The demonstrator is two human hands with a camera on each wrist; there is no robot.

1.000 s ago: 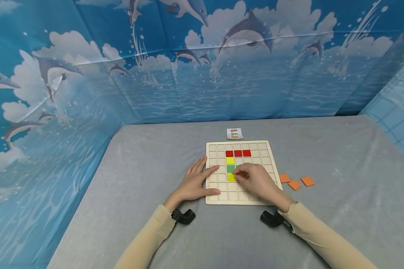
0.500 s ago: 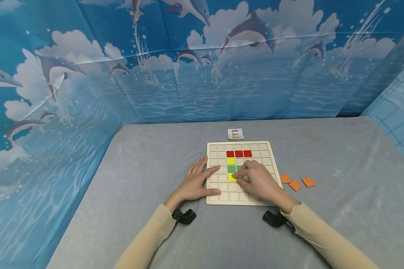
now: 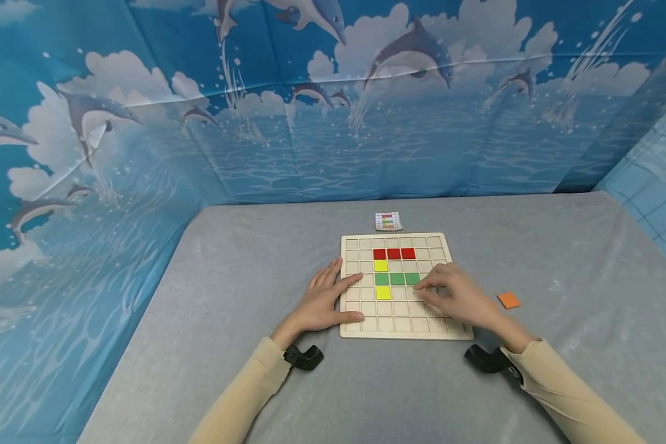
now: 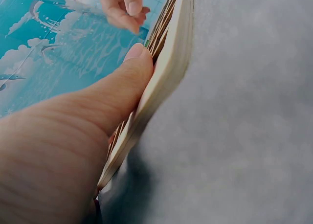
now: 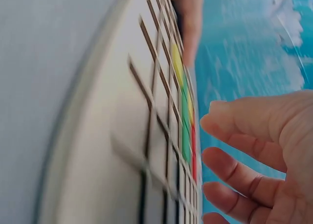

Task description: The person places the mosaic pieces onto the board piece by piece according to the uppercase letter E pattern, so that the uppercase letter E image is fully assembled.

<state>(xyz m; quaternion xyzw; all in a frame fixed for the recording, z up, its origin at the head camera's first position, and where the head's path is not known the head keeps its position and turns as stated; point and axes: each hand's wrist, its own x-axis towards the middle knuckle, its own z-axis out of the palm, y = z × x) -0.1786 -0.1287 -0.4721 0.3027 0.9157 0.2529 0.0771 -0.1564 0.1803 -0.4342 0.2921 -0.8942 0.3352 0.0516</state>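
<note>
A pale wooden grid board (image 3: 388,333) lies on the grey-covered table. Set in its cells are red tiles (image 3: 393,254) in a row, a row of green tiles (image 3: 397,279), one upper yellow tile (image 3: 380,266) and one lower yellow tile (image 3: 383,293). My left hand (image 3: 319,303) rests spread at the board's left edge, thumb and fingertips on it. Over the board's right part hovers my right hand (image 3: 459,297), its fingertips close to the rightmost green tile. In the right wrist view its thumb and loosely bent fingers (image 5: 227,168) stand apart with nothing between them.
An orange tile (image 3: 508,300) lies on the table to the right of the board. A small card (image 3: 388,221) with a coloured grid pattern stands behind the board. A dolphin-print curtain (image 3: 333,148) hangs along the table's far side.
My right hand has left the lower yellow tile and moved right, uncovering the green row. Two orange tiles by the board are now hidden behind it. My left hand has stayed put.
</note>
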